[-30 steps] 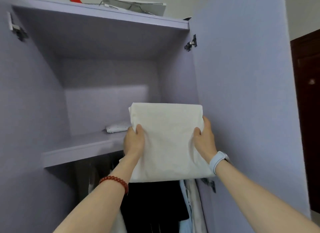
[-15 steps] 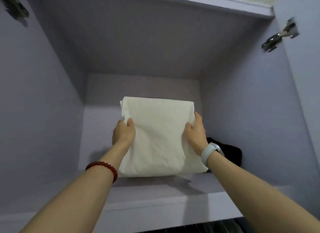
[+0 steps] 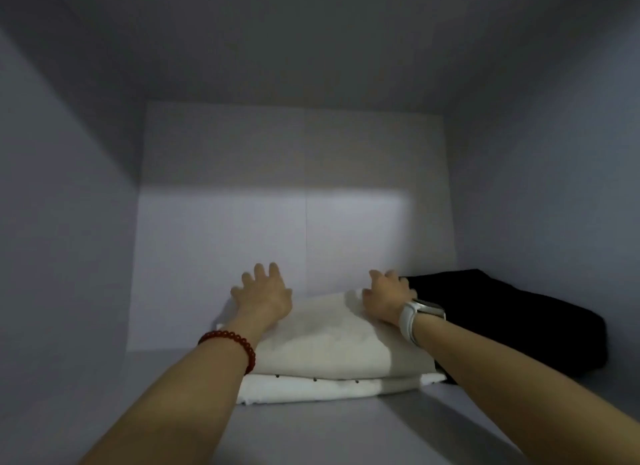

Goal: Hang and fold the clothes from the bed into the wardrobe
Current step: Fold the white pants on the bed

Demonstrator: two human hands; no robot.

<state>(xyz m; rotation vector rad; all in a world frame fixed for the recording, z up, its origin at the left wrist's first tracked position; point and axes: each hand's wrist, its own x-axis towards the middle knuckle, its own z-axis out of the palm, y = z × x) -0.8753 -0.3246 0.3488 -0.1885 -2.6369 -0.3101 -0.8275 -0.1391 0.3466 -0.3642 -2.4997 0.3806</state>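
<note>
We have the folded cream garment (image 3: 325, 340) lying flat on the wardrobe shelf (image 3: 311, 426), on top of a whiter folded piece (image 3: 311, 388) whose near edge pokes out beneath it. Stacking it there keeps the light things in one pile and leaves the near part of the shelf bare.

Our left hand (image 3: 264, 293) rests on the far left corner of the cream garment with fingers spread and nearly straight, pressing rather than gripping. Our right hand (image 3: 388, 295) sits on the far right corner, its fingers bent down over the fold's far edge; we cannot tell whether they pinch the cloth or only push on it. We judge that both hands are there to seat the bundle square and flatten it so the pile does not slump.

A bead bracelet (image 3: 230, 343) circles the left wrist and a watch (image 3: 420, 314) the right.

Just to the right, touching or nearly touching the stack, lies a dark folded garment (image 3: 502, 322), kept as its own pile against the right wall (image 3: 554, 205). The back panel (image 3: 294, 229) stands close behind our fingers, so the stack is pushed well in.
</note>
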